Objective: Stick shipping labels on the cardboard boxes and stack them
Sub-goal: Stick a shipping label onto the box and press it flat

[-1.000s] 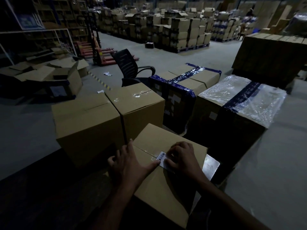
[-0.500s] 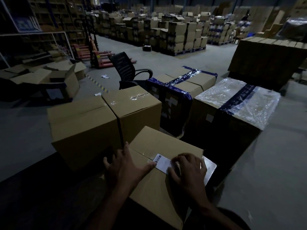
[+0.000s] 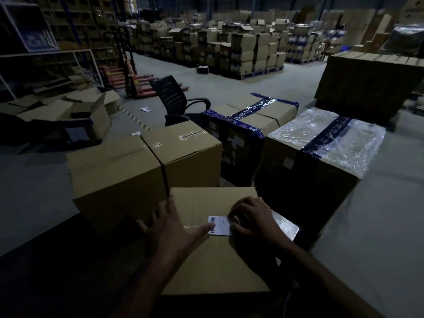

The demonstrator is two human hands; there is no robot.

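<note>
A brown cardboard box (image 3: 213, 267) lies right in front of me with its taped top up. On that top sits a white shipping label (image 3: 220, 225) with a barcode at its left end. My left hand (image 3: 171, 228) lies flat on the box's left part, its thumb tip touching the label's left edge. My right hand (image 3: 253, 218) presses its fingertips on the label's right end, covering that end.
Two taped brown boxes (image 3: 114, 171) (image 3: 185, 152) stand side by side just beyond. To the right stand a blue-taped box (image 3: 247, 120) and a plastic-wrapped box (image 3: 321, 145). A shiny sheet (image 3: 285, 227) lies at the near box's right edge. A black office chair (image 3: 174, 99) stands behind.
The view has shifted, so the near box now looks squared to me. My right hand moved from over the label to its right end, and my left thumb reached the label's left edge.
</note>
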